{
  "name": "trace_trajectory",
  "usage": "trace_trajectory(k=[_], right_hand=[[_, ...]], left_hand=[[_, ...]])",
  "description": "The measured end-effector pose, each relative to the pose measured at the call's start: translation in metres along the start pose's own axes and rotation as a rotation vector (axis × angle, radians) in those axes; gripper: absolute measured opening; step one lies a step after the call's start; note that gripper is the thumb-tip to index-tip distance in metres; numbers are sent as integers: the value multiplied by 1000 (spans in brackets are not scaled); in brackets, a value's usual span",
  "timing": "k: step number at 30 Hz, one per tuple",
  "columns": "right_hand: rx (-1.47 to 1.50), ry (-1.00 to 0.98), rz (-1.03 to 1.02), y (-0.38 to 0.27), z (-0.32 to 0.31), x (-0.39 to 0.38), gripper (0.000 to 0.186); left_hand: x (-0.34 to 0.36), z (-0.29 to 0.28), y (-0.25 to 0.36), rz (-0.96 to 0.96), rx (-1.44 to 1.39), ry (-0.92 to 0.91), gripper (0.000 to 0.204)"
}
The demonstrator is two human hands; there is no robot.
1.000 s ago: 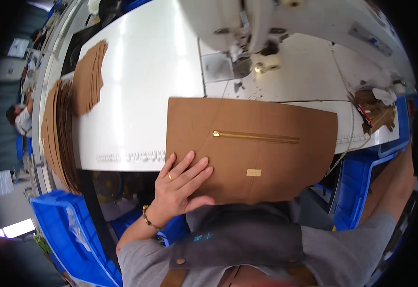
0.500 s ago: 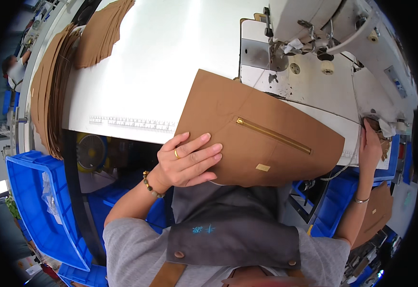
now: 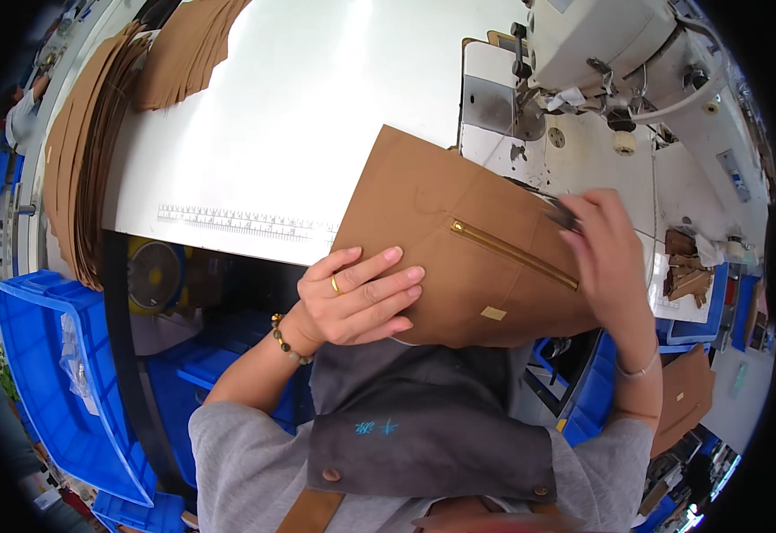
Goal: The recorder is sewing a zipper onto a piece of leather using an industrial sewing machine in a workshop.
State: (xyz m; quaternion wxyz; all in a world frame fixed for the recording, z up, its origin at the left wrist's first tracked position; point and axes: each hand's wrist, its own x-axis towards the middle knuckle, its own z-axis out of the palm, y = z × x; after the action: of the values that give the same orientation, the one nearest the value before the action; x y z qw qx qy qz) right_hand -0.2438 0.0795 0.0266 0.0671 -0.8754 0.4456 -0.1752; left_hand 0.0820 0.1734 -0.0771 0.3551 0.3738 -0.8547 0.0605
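Left hand (image 3: 357, 302) lies flat, fingers spread, pinning the brown panel (image 3: 459, 240); right hand (image 3: 610, 258) pinches something dark, perhaps snips, near the zip (image 3: 512, 255). Best keep it taut.

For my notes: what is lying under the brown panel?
The brown panel lies partly on the white table, its near edge over the grey apron. Whatever lies directly under it is covered.
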Motion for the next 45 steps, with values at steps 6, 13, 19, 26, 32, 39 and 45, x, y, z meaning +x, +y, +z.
trace_trajectory(k=[6,13,19,26,32,39,45], right_hand=[[-71,55,-259,-18,49,47,34],[-14,158,-263,-4,33,58,31],[51,25,-156,21,34,54,30],[10,108,-188,15,42,56,27],[-186,114,196,78,2,-13,29],[33,120,296,63,-8,-28,28],[236,-139,220,39,28,-14,42]], left_hand=[[4,4,0,-11,-16,35,26],[0,4,-1,15,18,51,29],[-3,8,2,28,18,69,26],[4,6,2,43,27,54,27],[-1,7,-3,38,46,48,26],[5,0,-4,57,51,27,21],[2,10,0,8,4,-87,28]])
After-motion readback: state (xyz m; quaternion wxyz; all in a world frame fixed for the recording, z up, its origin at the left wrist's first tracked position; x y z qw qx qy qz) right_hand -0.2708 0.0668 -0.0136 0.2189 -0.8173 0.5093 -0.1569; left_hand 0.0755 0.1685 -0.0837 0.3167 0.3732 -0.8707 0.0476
